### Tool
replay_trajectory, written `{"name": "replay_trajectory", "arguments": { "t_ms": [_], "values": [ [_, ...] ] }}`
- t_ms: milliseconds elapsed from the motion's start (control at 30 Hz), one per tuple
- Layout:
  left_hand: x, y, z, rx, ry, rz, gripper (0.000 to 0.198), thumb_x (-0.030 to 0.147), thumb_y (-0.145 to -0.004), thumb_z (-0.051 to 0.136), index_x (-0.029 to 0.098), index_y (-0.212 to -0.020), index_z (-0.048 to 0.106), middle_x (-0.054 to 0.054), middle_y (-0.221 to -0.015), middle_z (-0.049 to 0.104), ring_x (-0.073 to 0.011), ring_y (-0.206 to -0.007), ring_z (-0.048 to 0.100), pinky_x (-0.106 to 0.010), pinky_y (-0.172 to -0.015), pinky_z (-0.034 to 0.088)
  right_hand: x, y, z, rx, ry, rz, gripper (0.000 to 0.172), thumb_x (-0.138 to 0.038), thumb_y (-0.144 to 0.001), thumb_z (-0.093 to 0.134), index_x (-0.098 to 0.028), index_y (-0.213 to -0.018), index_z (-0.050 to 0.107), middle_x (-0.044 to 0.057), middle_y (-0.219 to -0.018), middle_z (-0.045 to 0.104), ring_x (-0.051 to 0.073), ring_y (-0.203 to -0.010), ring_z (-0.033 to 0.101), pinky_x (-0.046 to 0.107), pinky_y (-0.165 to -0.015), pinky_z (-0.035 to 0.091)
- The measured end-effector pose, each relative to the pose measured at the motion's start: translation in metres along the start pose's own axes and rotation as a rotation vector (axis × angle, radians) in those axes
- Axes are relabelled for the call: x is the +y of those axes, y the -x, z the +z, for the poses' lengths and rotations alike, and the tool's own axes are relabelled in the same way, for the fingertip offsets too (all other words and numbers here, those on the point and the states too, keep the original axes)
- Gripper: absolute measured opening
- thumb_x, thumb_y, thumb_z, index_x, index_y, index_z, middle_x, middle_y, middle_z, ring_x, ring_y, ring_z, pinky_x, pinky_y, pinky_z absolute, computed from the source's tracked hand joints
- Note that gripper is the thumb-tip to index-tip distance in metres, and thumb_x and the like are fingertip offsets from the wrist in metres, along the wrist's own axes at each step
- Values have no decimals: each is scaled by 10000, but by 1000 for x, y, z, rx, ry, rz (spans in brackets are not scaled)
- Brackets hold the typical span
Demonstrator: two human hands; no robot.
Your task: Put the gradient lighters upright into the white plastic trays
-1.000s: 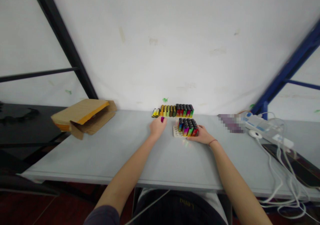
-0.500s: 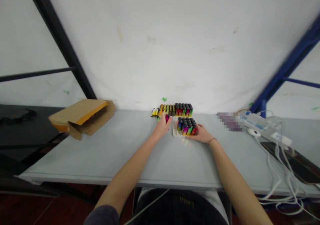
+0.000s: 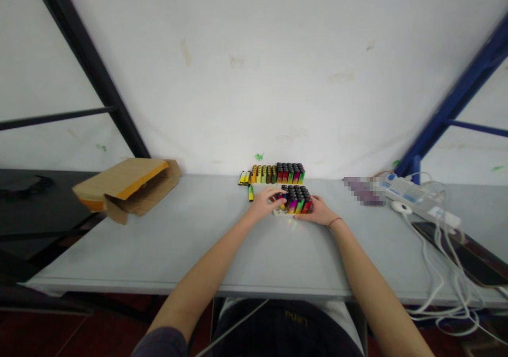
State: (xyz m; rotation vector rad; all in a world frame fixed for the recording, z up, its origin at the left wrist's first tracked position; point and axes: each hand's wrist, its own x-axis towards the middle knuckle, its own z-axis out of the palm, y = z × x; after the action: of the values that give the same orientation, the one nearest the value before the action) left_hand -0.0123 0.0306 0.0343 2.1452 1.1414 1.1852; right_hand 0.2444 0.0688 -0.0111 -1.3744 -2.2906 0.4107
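Colourful lighters (image 3: 299, 204) with black tops stand upright in rows in a white holder tray (image 3: 280, 213) with round holes. My left hand (image 3: 262, 204) is at the tray's left end, fingers closed round a lighter, most of which they hide. Against the tray's right end, my right hand (image 3: 319, 212) grips the side, its thumb along the front edge. A single yellow-green lighter (image 3: 251, 193) lies just left of my left hand. Behind it are a few yellow lighters (image 3: 244, 177) lying flat.
At the wall stand a block of yellow and brown lighters (image 3: 264, 174) and one of multicoloured lighters (image 3: 290, 173). An open cardboard box (image 3: 127, 187) lies on the left of the grey table (image 3: 178, 251). On the right are a power strip (image 3: 420, 198), white cables (image 3: 432, 272) and a dark phone-like slab (image 3: 464, 253).
My left hand has moved right with the lighter, from beside the tray to its left end. The yellow-green lighter now shows more fully. My right hand stays at the tray.
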Motion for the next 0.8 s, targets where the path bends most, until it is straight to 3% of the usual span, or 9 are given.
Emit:
{"name": "replay_trajectory", "arguments": {
  "t_ms": [200, 433, 800],
  "values": [
    [-5, 3, 9, 32, 22, 2, 331, 318, -849, 728, 179, -1140, 653, -73, -1109, 721, -165, -908, 682, -299, -847, 559, 0, 0, 1, 13, 1, -8, 760, -710, -641, 754, -221, -1210, 634, 104, -1194, 700, 344, -1199, 585, 510, -1099, 394],
    [-14, 5, 18, 125, -32, 90, 276, 417, -863, 710, 195, -1008, 637, -21, -939, 719, -158, -794, 687, -317, -802, 584, 0, 0, 0, 20, -10, -28, 752, -719, -633, 750, -218, -1183, 642, 102, -1139, 714, 344, -1155, 603, 524, -1078, 400],
    [-17, 7, 25, 166, -147, 241, 200, 362, -915, 655, 193, -1021, 644, -51, -1023, 719, -176, -917, 695, -316, -876, 565, 0, 1, 1, 26, -23, 10, 808, -730, -599, 768, -220, -1208, 619, 107, -1177, 705, 367, -1209, 574, 536, -1090, 394]
  ]
}}
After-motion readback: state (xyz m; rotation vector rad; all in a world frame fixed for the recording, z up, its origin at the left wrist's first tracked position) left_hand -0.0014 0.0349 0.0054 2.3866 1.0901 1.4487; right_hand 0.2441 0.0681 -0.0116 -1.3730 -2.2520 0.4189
